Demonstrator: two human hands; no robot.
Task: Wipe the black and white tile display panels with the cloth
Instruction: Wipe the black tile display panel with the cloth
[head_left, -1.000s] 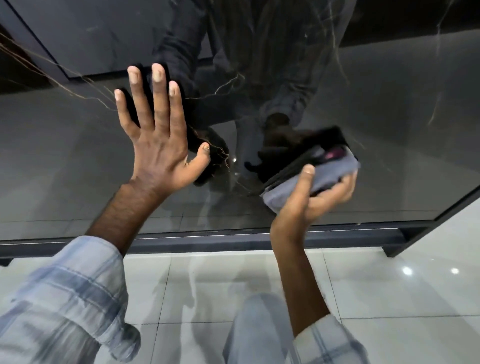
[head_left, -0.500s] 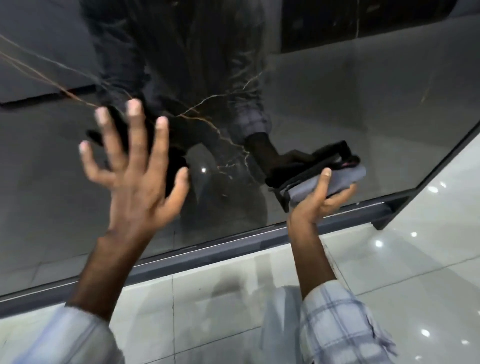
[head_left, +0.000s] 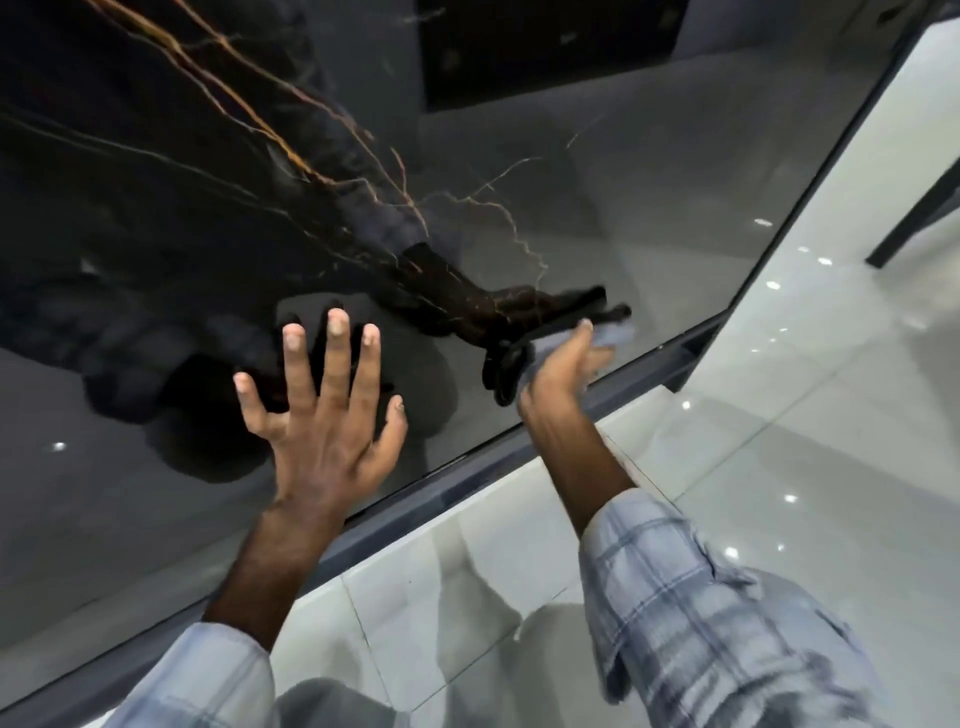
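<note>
The black tile panel (head_left: 597, 171), glossy and gold-veined, stands upright on its grey frame (head_left: 457, 483). The right hand (head_left: 563, 374) grips the grey cloth (head_left: 613, 332) against the panel's lower corner, while the left hand (head_left: 322, 415) braces it, fingers spread flat. Wiping is under way, I judge; next comes a sweep across the unwiped glaze.

Tile showroom: framed black marble panel (head_left: 649, 182), polished white floor (head_left: 779, 493).

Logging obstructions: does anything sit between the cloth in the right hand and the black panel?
Nothing visible does: the right hand holds the cloth seemingly against the black panel near its lower edge. The left hand, spread on the panel, covers the patch to the cloth's left.
</note>
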